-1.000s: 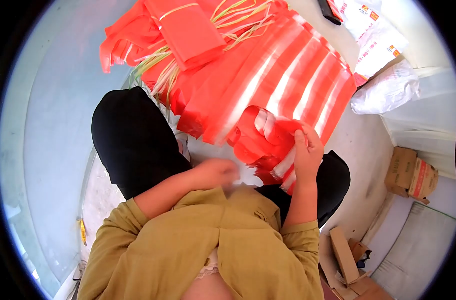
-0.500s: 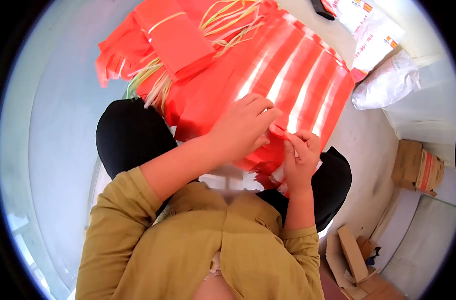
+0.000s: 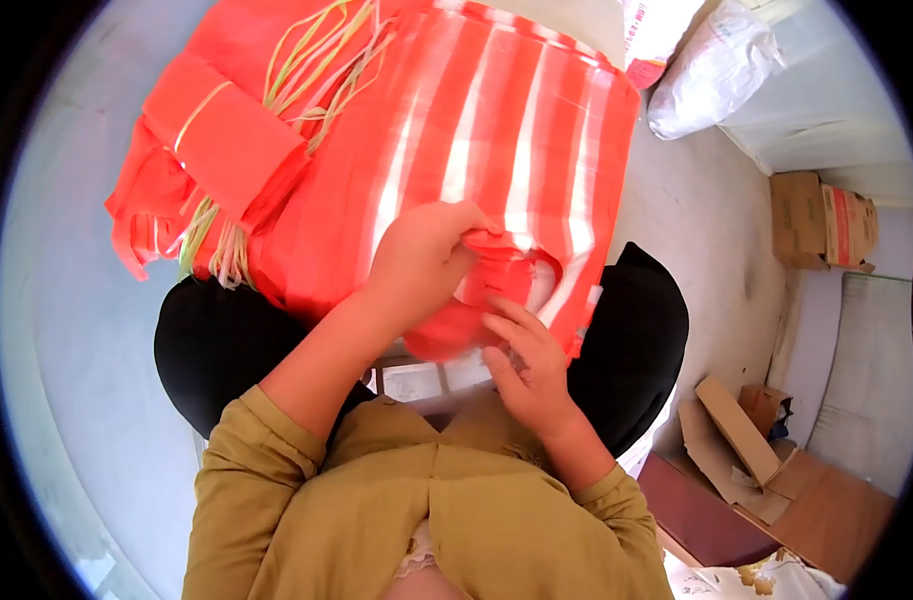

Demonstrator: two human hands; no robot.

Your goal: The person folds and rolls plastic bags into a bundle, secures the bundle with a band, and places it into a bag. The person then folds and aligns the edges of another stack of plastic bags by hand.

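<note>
A pile of red, thin, fabric-like sheets [image 3: 417, 130] with white shiny stripes lies over my lap. My left hand [image 3: 422, 260] is closed, pinching the edge of the top sheet and lifting it into a curled fold [image 3: 502, 275]. Just below that fold, my right hand [image 3: 527, 365] has its fingers apart, with the fingertips at or near the sheet; contact is hard to tell. To the left lies a folded red bundle [image 3: 222, 140] with a thin pale band around it. Pale yellow-green strips [image 3: 322, 65] hang loose beside the bundle.
My dark-clad knees [image 3: 632, 340] flank the pile. A white sack [image 3: 717, 70] lies at the upper right. Cardboard boxes [image 3: 802, 220] stand by the right wall, and opened cardboard [image 3: 737, 435] lies at the lower right.
The view has shifted, so the pile sits further left. Before, both hands were close together at the sheet's edge; now the left holds up the fold and the right has come away, fingers spread.
</note>
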